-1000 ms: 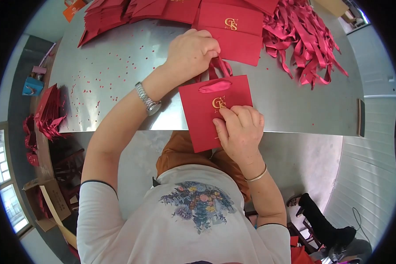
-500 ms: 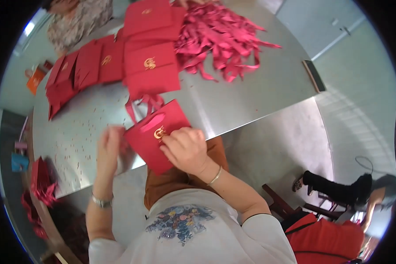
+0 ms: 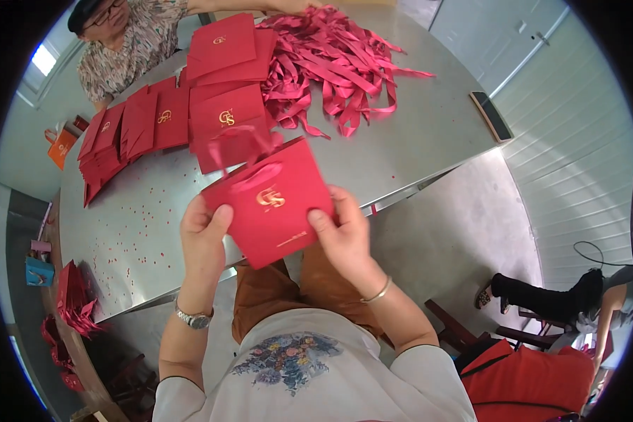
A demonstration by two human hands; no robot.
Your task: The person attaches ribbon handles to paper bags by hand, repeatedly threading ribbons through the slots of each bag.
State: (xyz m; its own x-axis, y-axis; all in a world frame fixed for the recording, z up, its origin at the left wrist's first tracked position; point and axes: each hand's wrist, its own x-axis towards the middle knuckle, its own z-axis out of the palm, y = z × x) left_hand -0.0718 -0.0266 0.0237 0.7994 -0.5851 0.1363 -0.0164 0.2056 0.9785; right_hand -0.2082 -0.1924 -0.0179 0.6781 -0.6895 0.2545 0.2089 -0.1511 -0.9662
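A red paper gift bag (image 3: 274, 211) with gold print and a ribbon handle is held up between my two hands, over the table's near edge. My left hand (image 3: 205, 224) grips its left side, thumb on the front. On the opposite side, my right hand (image 3: 343, 226) pinches the edge with the thumb in front; the fingers behind are partly hidden. The bag is tilted, its ribbon handle (image 3: 243, 144) looping up at the far end. Just beyond it lie stacked flat red bags (image 3: 225, 105).
A pile of pink-red ribbons (image 3: 337, 63) covers the table's far middle, where a co-worker's hand (image 3: 299, 7) reaches in. More red bags (image 3: 105, 133) fan out at left. A phone (image 3: 491, 116) lies at the metal table's (image 3: 429, 133) right edge. Red bits (image 3: 141, 232) are scattered at left.
My left hand, blurred and beside the bag before, now grips its left side. My right hand has shifted from the bag's front to its right edge. The bag has moved slightly right.
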